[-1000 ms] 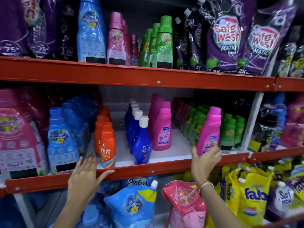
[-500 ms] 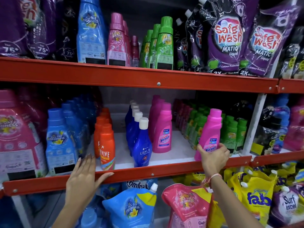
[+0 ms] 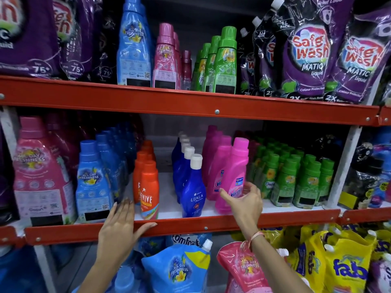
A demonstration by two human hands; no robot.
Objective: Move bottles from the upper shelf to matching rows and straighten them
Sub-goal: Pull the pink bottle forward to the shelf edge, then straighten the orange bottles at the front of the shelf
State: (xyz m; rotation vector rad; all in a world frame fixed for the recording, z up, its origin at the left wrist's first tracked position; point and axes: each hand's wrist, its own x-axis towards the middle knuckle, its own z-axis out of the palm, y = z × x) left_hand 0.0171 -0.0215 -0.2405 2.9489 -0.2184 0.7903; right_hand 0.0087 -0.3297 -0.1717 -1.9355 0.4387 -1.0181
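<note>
**Pink bottle at the front of the middle shelf, both hands at the orange rail**

Shop racking with orange front rails fills the view, three tiers packed with laundry goods. On the upper shelf (image 3: pixel 190 100) stand purple pouches (image 3: pixel 306 51), a tall blue bottle (image 3: pixel 134 47), a short file of pink bottles (image 3: pixel 166 60) and a file of green bottles (image 3: pixel 225 62). The middle shelf (image 3: pixel 285 217) has a white floor and carries rows running front to back: large pink bottles at far left, blue bottles (image 3: pixel 92 182), orange bottles (image 3: pixel 149 187), dark blue white-capped bottles (image 3: pixel 193 187), a pink row (image 3: pixel 215 166), then small green bottles (image 3: pixel 296 178). Below hang blue, pink and yellow refill pouches.

Bare white shelf floor shows between the orange and dark blue rows, reaching well back, and a narrower strip lies along the front edge behind the rail. The green rows are tightly packed, with no gap among them.

The right hand (image 3: pixel 245 201) is loosely cupped around the lower body of one pink bottle (image 3: pixel 233 176), fingers curled round its side and thumb across the label. That bottle stands at the front of the middle shelf, just beside the pink row and slightly tilted. The left hand (image 3: pixel 118 231) is spread wide and flat, holding nothing, its palm over the orange rail and its fingertips near the front blue and orange bottles.
</note>
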